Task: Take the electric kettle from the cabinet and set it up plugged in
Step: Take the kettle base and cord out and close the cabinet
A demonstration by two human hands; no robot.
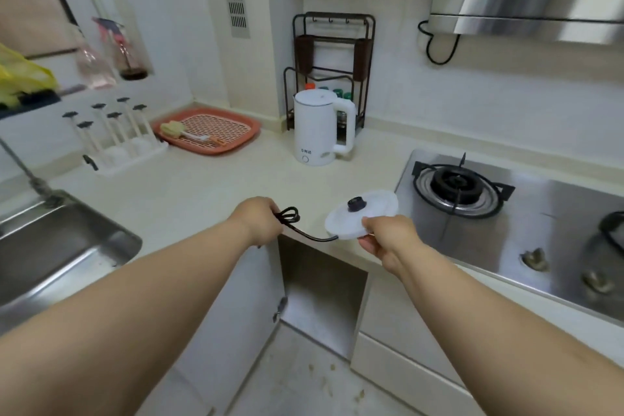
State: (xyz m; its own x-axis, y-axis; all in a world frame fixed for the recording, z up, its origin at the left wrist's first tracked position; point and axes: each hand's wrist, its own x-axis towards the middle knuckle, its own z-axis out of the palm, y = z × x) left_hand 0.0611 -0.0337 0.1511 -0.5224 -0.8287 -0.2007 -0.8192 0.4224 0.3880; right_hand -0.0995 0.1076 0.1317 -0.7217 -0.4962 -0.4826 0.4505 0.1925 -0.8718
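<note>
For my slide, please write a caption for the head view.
Right hand holds kettle base, left hand its bundled cord; kettle waits on counter.

Kettle base held over the worktop (189, 192) edge

The right hand (388, 240) grips the white kettle base (366, 213) by its rim; the left hand (258, 221) clutches its coiled black cord (290, 216). The white electric kettle (319, 128) stands upright further back.
</note>
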